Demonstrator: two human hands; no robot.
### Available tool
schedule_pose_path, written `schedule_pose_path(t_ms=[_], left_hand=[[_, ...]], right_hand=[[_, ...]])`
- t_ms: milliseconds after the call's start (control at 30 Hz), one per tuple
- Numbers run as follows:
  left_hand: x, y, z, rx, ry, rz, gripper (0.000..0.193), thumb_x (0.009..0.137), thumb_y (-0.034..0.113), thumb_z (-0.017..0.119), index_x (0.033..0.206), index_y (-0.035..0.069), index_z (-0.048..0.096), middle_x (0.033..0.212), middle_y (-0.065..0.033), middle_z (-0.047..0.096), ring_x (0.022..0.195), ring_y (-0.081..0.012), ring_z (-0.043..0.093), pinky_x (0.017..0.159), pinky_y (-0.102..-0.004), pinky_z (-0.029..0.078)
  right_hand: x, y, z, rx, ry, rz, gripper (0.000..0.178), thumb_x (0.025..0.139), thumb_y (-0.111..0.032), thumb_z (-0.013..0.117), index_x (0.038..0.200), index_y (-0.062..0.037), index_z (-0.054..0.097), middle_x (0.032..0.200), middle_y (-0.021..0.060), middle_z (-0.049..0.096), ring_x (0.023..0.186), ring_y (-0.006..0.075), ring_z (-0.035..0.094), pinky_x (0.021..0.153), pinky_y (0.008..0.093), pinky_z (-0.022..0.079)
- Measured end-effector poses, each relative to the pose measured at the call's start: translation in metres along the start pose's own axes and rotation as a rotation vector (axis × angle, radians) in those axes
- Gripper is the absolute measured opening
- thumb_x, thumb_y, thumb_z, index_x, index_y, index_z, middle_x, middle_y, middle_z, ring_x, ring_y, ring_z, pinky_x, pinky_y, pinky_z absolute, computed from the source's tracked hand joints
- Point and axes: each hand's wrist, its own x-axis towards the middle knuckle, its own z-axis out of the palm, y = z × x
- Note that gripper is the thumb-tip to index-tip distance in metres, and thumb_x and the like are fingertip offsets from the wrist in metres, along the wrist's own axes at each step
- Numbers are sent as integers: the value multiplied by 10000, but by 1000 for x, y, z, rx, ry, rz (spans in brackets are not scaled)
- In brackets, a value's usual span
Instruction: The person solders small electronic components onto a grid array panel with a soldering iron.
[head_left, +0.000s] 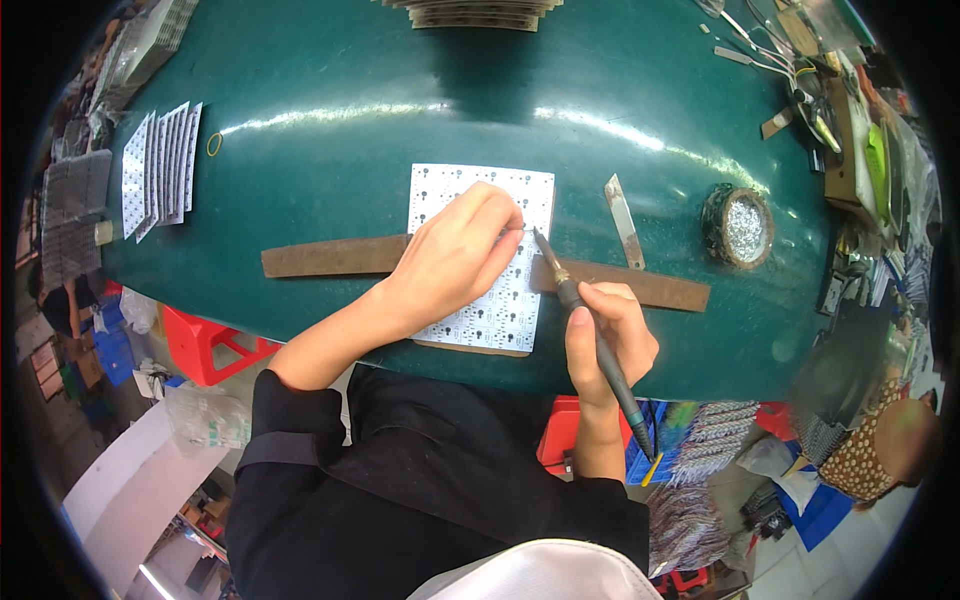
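A white circuit board panel (505, 320) with rows of small black marks lies flat on the green tabletop in front of me. Over its middle, my left hand (455, 250) is closed in a pinch, thumb against fingertips; whatever is between them is too small to make out. Held like a pen in my right hand (620, 335) is a soldering iron (607, 365). Its tip points at the panel's right side, close to my left fingertips; whether it touches cannot be told. Brown flat bars flank the panel, one at left (330, 258) and one at right (660, 288).
A metal blade (622, 218) and a round pot (711, 225) of silvery material lie to the right. White panels (165, 170) and a rubber band (214, 145) are at left. Another stack (475, 15) stands at the far edge. Tools crowd the right rim; a person sits lower right.
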Motion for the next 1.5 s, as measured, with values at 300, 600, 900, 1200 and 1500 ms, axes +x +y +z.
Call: schedule_pose_path(t_ms=[300,600,900,1200,1500], left_hand=[[-2,-3,-2,30,21,15,144,836,8,646,949,23,558,927,-121,592,854,-331,623,721,-416,513],[-3,2,-6,19,31,28,129,840,9,627,948,22,559,926,-125,602,870,-334,622,743,-424,513],[-11,4,-5,63,36,37,120,850,21,638,955,30,581,944,-110,638,871,-314,638,745,-403,519],[-12,4,-3,78,47,27,133,857,24,646,977,39,590,969,-100,659,886,-302,650,757,-384,527],[-15,5,-7,39,6,-7,126,862,19,643,969,35,579,937,-114,638,856,-313,643,739,-385,521]], right_hand=[[16,-15,-5,-196,-105,-182,179,733,22,680,907,62,667,759,143,658,651,271,640,591,335,513],[18,17,-63,-685,550,57,274,909,-69,656,1165,25,628,1037,132,639,885,195,593,791,294,475],[-6,-4,-13,-6,64,-17,189,829,-39,698,994,47,658,898,152,670,698,146,577,611,250,467],[11,-9,-1,-78,-71,0,166,749,5,700,908,40,668,767,111,650,550,132,507,517,245,422],[11,-24,-7,-232,-38,-225,163,717,26,676,875,56,648,710,143,628,605,253,612,568,325,487]])
